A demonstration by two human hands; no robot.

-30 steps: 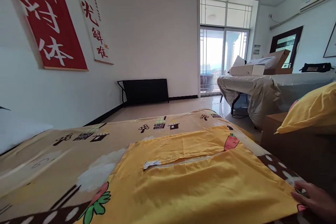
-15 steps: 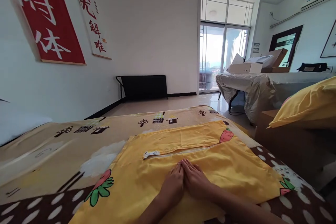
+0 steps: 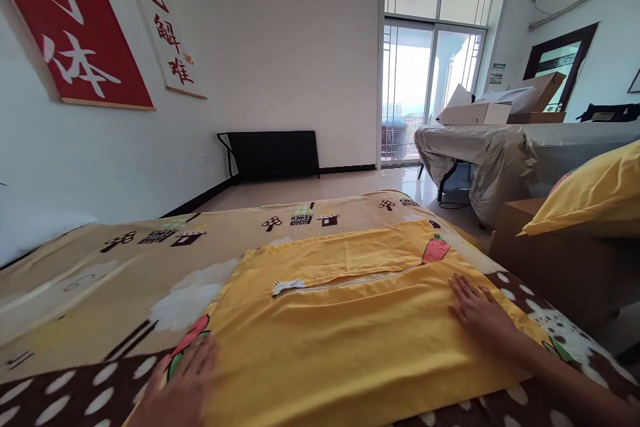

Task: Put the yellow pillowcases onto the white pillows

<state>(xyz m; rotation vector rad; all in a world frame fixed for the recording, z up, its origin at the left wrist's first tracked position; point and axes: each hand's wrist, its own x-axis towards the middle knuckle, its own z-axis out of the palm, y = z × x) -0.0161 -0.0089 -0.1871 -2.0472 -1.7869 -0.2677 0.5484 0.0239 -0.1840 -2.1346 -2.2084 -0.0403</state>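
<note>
The left hand [image 3: 183,377] lies flat with its fingers out on the left edge of the yellow cover [image 3: 345,340], and the right hand [image 3: 477,317] rests open near the right edge, pinching nothing, so the two seem set wide apart to keep the cloth flat and smooth. The cover lies spread out on a tan and brown blanket [image 3: 125,290]. It looks thin and soft, with small wrinkles, a pink carrot picture [image 3: 436,251], and a long slit [image 3: 360,277] with a white edge, maybe a zip.
</note>
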